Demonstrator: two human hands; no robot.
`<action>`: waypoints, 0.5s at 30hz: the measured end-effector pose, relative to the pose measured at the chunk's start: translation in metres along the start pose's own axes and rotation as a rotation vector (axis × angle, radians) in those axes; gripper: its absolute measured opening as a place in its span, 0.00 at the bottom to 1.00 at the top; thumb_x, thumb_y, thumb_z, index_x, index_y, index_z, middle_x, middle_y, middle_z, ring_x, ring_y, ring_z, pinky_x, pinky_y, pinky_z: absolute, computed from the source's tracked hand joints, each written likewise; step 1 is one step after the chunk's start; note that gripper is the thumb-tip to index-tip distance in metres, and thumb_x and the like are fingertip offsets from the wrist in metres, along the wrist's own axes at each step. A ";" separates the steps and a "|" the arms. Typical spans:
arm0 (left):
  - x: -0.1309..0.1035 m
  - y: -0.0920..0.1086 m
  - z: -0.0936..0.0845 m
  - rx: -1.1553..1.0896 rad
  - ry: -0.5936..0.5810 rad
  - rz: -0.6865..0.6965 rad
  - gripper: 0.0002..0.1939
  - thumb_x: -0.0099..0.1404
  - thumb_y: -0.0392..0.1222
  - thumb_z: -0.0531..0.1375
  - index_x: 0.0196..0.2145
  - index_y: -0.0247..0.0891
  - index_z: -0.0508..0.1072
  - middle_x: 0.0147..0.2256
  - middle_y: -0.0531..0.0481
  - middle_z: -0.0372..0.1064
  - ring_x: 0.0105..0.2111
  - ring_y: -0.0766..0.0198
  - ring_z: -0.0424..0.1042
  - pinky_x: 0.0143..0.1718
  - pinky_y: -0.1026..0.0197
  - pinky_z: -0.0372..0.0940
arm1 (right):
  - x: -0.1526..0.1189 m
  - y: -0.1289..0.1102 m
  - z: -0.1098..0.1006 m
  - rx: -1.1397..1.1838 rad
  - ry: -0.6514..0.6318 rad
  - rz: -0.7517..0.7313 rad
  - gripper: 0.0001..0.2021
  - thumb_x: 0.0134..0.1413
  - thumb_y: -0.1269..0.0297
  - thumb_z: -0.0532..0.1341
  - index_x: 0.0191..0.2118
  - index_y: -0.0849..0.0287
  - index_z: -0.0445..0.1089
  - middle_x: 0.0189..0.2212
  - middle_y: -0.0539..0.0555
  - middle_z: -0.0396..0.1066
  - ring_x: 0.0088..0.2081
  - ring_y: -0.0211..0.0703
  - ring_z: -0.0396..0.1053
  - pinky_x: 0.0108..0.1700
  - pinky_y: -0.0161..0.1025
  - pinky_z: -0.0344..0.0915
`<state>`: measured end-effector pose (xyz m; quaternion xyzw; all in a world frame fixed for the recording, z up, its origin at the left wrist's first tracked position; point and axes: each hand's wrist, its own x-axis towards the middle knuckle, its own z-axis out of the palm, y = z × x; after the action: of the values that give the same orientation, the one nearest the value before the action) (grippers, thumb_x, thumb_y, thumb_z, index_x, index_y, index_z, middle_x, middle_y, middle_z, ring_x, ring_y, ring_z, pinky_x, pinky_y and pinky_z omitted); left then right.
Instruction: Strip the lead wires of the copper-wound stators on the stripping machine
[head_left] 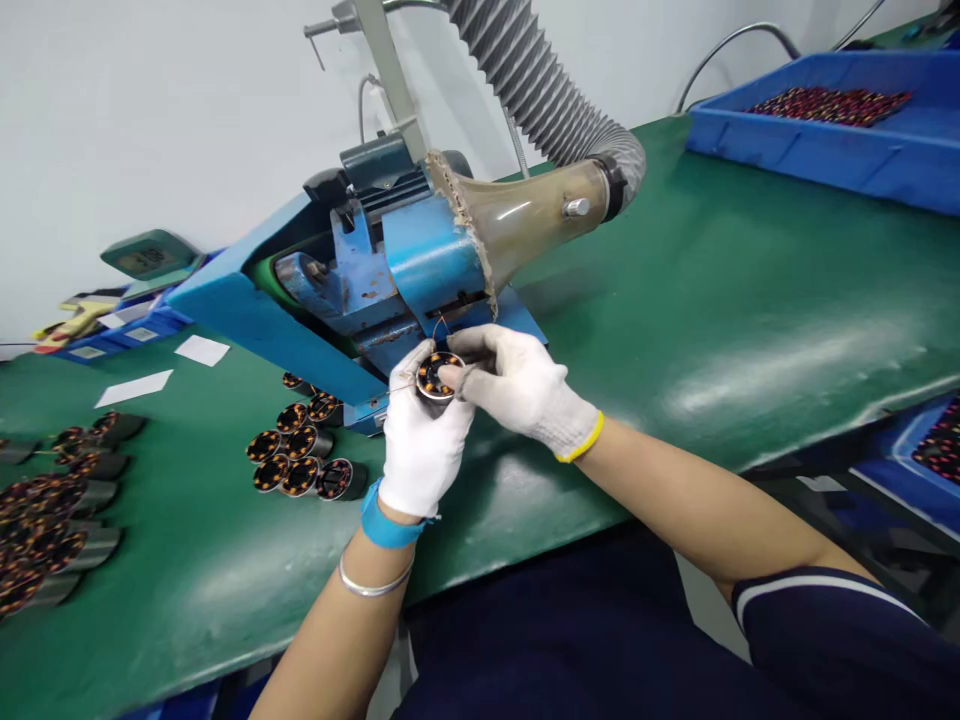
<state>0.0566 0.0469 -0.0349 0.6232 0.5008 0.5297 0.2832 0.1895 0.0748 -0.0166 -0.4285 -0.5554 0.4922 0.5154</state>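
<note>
My left hand (426, 445), in a white glove with a blue band at the wrist, is closed around a motor stator (433, 388). The stator is a short metal cylinder whose open face shows copper windings. My right hand (517, 382), also gloved, reaches over from the right; its thumb touches the stator's face and its fingers curl at the rim. Thin copper wire ends (440, 325) stick up from the stator toward the blue belt machine (435, 255). Whether my right fingers pinch a wire is hidden.
Several stators (300, 443) stand left of my hands, with a larger group (60, 520) at the far left. A grey hose (540, 80) joins the machine's funnel (532, 215). A blue tray (817, 160) of small red parts sits at right. White paper slips (135, 388) lie on the green table (675, 300).
</note>
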 end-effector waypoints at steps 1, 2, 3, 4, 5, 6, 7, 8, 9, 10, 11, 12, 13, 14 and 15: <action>0.003 -0.002 0.004 -0.009 0.016 0.008 0.30 0.57 0.47 0.66 0.53 0.41 0.60 0.51 0.43 0.68 0.50 0.56 0.73 0.54 0.51 0.69 | -0.002 0.003 0.003 -0.015 0.003 -0.031 0.18 0.44 0.61 0.68 0.42 0.61 0.72 0.39 0.55 0.76 0.40 0.44 0.74 0.45 0.43 0.73; 0.006 -0.004 0.008 -0.003 0.035 0.013 0.29 0.55 0.46 0.67 0.52 0.41 0.62 0.51 0.43 0.69 0.50 0.56 0.73 0.54 0.51 0.68 | -0.002 0.006 0.005 -0.029 0.016 -0.058 0.18 0.45 0.61 0.67 0.43 0.61 0.72 0.41 0.56 0.76 0.43 0.45 0.74 0.48 0.44 0.73; 0.009 -0.004 0.011 0.012 0.054 0.014 0.29 0.53 0.45 0.67 0.51 0.41 0.63 0.50 0.44 0.69 0.50 0.56 0.73 0.54 0.51 0.68 | -0.001 0.009 0.007 -0.039 0.033 -0.077 0.17 0.47 0.61 0.66 0.44 0.61 0.72 0.43 0.57 0.75 0.45 0.46 0.73 0.50 0.45 0.72; 0.012 -0.004 0.013 0.030 0.070 0.009 0.28 0.53 0.43 0.68 0.50 0.41 0.64 0.49 0.44 0.70 0.49 0.56 0.74 0.54 0.51 0.69 | 0.000 0.012 0.008 -0.038 0.044 -0.089 0.16 0.49 0.62 0.65 0.44 0.61 0.71 0.44 0.58 0.75 0.46 0.46 0.73 0.51 0.45 0.71; 0.015 -0.002 0.015 0.041 0.082 0.003 0.27 0.52 0.42 0.67 0.49 0.41 0.65 0.49 0.45 0.71 0.48 0.56 0.74 0.54 0.51 0.69 | 0.003 0.014 0.008 -0.021 0.046 -0.097 0.16 0.50 0.62 0.64 0.45 0.62 0.71 0.44 0.58 0.75 0.46 0.46 0.73 0.52 0.45 0.71; 0.018 0.001 0.017 0.045 0.093 0.000 0.25 0.52 0.41 0.67 0.48 0.40 0.66 0.47 0.46 0.72 0.47 0.57 0.75 0.53 0.51 0.69 | 0.005 0.015 0.008 0.007 0.049 -0.102 0.15 0.51 0.62 0.63 0.45 0.62 0.71 0.43 0.59 0.75 0.46 0.46 0.73 0.51 0.44 0.71; 0.021 0.005 0.018 0.047 0.105 -0.001 0.24 0.52 0.40 0.67 0.46 0.40 0.66 0.46 0.46 0.73 0.45 0.58 0.75 0.52 0.51 0.70 | 0.007 0.015 0.008 0.039 0.057 -0.108 0.15 0.52 0.61 0.63 0.44 0.63 0.71 0.42 0.58 0.75 0.44 0.45 0.74 0.50 0.43 0.71; 0.023 0.009 0.019 0.050 0.117 0.000 0.22 0.52 0.40 0.66 0.44 0.39 0.67 0.44 0.47 0.74 0.44 0.59 0.76 0.51 0.52 0.70 | 0.009 0.015 0.008 0.073 0.071 -0.115 0.14 0.53 0.61 0.63 0.43 0.63 0.70 0.41 0.58 0.76 0.43 0.44 0.74 0.49 0.42 0.72; 0.026 0.014 0.020 0.055 0.129 0.002 0.21 0.52 0.39 0.66 0.43 0.39 0.67 0.43 0.47 0.74 0.42 0.59 0.76 0.51 0.52 0.70 | 0.011 0.015 0.008 0.104 0.087 -0.122 0.13 0.53 0.60 0.63 0.42 0.62 0.70 0.40 0.57 0.76 0.42 0.43 0.74 0.48 0.40 0.72; 0.028 0.018 0.021 0.065 0.138 0.004 0.19 0.51 0.38 0.66 0.41 0.38 0.67 0.41 0.48 0.75 0.41 0.60 0.76 0.50 0.52 0.70 | 0.012 0.014 0.009 0.128 0.101 -0.127 0.13 0.53 0.59 0.63 0.42 0.62 0.70 0.39 0.56 0.76 0.41 0.42 0.74 0.47 0.39 0.72; 0.030 0.022 0.022 0.083 0.146 0.006 0.19 0.50 0.37 0.66 0.40 0.38 0.68 0.40 0.48 0.75 0.40 0.60 0.76 0.50 0.52 0.70 | 0.012 0.013 0.009 0.146 0.111 -0.132 0.13 0.54 0.59 0.63 0.41 0.61 0.70 0.39 0.55 0.76 0.41 0.41 0.74 0.46 0.38 0.72; 0.032 0.025 0.023 0.108 0.151 0.007 0.18 0.50 0.36 0.66 0.39 0.38 0.68 0.38 0.49 0.75 0.39 0.60 0.76 0.51 0.53 0.70 | 0.013 0.012 0.009 0.157 0.112 -0.135 0.12 0.54 0.59 0.63 0.42 0.60 0.70 0.39 0.54 0.75 0.41 0.41 0.74 0.46 0.38 0.72; 0.033 0.027 0.024 0.135 0.156 0.008 0.17 0.50 0.36 0.66 0.38 0.39 0.68 0.37 0.50 0.75 0.39 0.61 0.75 0.51 0.53 0.69 | 0.013 0.011 0.010 0.164 0.106 -0.137 0.12 0.55 0.59 0.63 0.42 0.60 0.70 0.39 0.54 0.75 0.41 0.40 0.74 0.46 0.37 0.72; 0.034 0.028 0.025 0.158 0.160 0.010 0.16 0.51 0.36 0.66 0.38 0.39 0.68 0.36 0.51 0.74 0.39 0.61 0.75 0.50 0.53 0.69 | 0.013 0.011 0.009 0.166 0.101 -0.140 0.12 0.55 0.59 0.62 0.42 0.60 0.70 0.39 0.54 0.75 0.41 0.40 0.74 0.46 0.37 0.71; 0.035 0.029 0.025 0.177 0.162 0.012 0.15 0.51 0.37 0.65 0.37 0.39 0.68 0.36 0.51 0.74 0.39 0.61 0.75 0.50 0.54 0.69 | 0.013 0.011 0.009 0.164 0.096 -0.147 0.12 0.56 0.59 0.62 0.42 0.61 0.70 0.39 0.55 0.75 0.41 0.41 0.74 0.47 0.38 0.71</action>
<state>0.0875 0.0738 -0.0036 0.6038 0.5633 0.5337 0.1824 0.1790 0.0887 -0.0253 -0.3660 -0.5178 0.4759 0.6094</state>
